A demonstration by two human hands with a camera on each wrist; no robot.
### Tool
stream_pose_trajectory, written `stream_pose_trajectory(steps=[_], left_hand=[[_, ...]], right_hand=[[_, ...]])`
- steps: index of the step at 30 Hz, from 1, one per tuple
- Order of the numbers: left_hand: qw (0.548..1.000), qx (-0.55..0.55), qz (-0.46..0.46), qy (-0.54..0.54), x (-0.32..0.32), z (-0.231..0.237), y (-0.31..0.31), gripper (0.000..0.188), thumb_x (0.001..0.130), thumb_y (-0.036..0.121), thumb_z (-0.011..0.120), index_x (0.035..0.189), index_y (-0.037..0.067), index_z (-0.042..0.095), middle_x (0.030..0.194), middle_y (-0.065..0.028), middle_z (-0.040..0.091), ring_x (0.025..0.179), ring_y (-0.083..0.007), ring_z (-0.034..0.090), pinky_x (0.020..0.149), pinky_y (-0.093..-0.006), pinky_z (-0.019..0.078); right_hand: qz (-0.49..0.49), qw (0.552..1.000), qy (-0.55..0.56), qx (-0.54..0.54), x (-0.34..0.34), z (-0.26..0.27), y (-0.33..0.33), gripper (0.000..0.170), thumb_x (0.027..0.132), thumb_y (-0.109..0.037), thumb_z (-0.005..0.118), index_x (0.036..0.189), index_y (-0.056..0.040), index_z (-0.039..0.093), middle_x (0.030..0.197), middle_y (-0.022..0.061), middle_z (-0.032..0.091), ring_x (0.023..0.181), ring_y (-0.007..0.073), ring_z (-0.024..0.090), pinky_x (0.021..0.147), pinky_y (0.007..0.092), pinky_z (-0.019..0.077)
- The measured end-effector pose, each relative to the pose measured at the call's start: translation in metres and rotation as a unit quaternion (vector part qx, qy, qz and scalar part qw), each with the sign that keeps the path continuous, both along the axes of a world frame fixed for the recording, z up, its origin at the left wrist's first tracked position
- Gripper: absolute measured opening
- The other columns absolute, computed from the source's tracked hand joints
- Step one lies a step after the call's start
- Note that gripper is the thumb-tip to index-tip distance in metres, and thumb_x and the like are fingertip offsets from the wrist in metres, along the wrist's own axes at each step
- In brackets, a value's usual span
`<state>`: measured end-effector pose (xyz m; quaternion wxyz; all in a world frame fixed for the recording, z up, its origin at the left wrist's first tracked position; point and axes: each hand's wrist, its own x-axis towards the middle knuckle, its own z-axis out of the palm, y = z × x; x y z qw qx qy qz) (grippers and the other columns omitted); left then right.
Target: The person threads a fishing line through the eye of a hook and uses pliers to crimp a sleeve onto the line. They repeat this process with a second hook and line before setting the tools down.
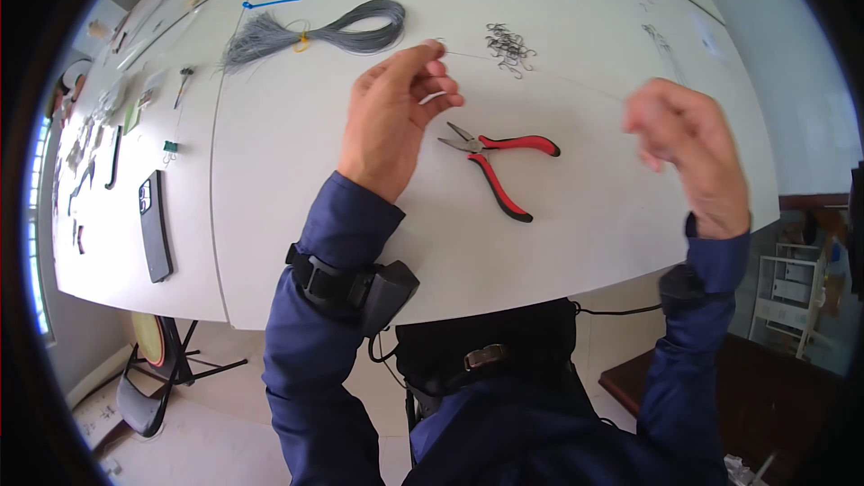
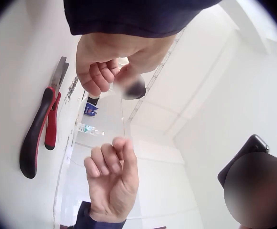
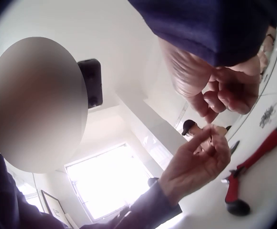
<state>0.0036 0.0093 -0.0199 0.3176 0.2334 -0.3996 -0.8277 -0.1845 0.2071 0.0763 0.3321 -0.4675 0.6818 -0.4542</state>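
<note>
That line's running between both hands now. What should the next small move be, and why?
Probably draw the right hand gently outward to tension the thin line, with the left hand kept steady. The line runs nearly straight between both hands and appears pinched in each grip, while the pliers lie unheld, so a light pull seems the simplest step.

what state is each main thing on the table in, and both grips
Left grip: pinching thin line
Right grip: pinching thin line
Thin line: strung between the grips
Pliers: lying, jaws open
Grey bundle: tied, one end fanned
Blue zip tie: unlooped
Hooks: loose heap
Phone: back up, screen hidden
</note>
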Motion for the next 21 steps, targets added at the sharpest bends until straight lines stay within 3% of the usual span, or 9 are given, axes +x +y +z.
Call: stream_pose_trajectory(steps=[3,7,11,14,20,21], left_hand=[[0.999,0.002,0.033,-0.013,0.002,-0.003,-0.004,0.019,0.099,0.018,0.061,0.103,-0.001,0.063,0.085,-0.0025,0.059,0.079,-0.0149,0.061,0.076,-0.0325,0.0526],[0.999,-0.013,0.011,-0.029,-0.001,-0.004,0.001,0.020,0.100,0.019,0.060,0.102,0.000,0.063,0.084,-0.0011,0.059,0.078,-0.0131,0.060,0.075,-0.0311,0.0516],[0.993,-0.067,-0.069,-0.071,-0.004,0.000,0.006,0.021,0.101,0.021,0.058,0.101,0.001,0.062,0.084,-0.0004,0.059,0.075,-0.0108,0.059,0.074,-0.0286,0.0502],[0.986,-0.110,-0.058,-0.115,-0.008,0.006,0.013,0.023,0.102,0.021,0.058,0.108,-0.001,0.063,0.084,0.0000,0.059,0.072,-0.0097,0.058,0.070,-0.0269,0.0496],[0.986,-0.139,0.015,-0.091,-0.003,-0.001,0.002,0.031,0.102,0.020,0.059,0.123,-0.002,0.063,0.080,0.0009,0.059,0.065,-0.0074,0.055,0.061,-0.0237,0.0460],[0.986,-0.135,0.027,-0.093,-0.003,-0.002,0.001,0.030,0.102,0.018,0.058,0.123,-0.002,0.063,0.079,0.0012,0.058,0.065,-0.0072,0.055,0.060,-0.0239,0.0452]], right_hand=[[0.018,0.992,-0.107,-0.071,-0.044,0.016,0.045,0.031,0.104,-0.031,0.055,0.089,-0.0047,0.056,0.067,-0.0062,0.042,0.058,0.0035,0.035,0.052,0.0204,0.0312],[0.005,0.961,-0.216,-0.174,-0.072,0.044,0.086,0.022,0.107,-0.026,0.051,0.096,-0.0078,0.046,0.066,-0.0052,0.028,0.056,0.0043,0.026,0.048,0.0198,0.0278],[0.080,0.930,-0.277,-0.229,-0.090,0.068,0.100,0.012,0.110,-0.015,0.043,0.104,-0.0045,0.045,0.070,-0.0030,0.031,0.057,0.0059,0.026,0.048,0.0205,0.0262],[0.062,0.923,-0.278,-0.258,-0.088,0.083,0.083,0.014,0.109,-0.014,0.043,0.110,-0.0010,0.049,0.071,-0.0031,0.030,0.057,0.0060,0.025,0.048,0.0204,0.0251],[0.086,0.927,-0.282,-0.231,-0.132,0.103,0.033,0.027,0.108,-0.009,0.045,0.130,0.0064,0.051,0.070,-0.0029,0.028,0.058,0.0057,0.025,0.050,0.0230,0.0230],[0.037,0.940,-0.246,-0.235,-0.130,0.104,0.023,0.023,0.106,-0.012,0.050,0.123,0.0031,0.055,0.067,-0.0053,0.029,0.056,0.0041,0.025,0.046,0.0214,0.0220]])
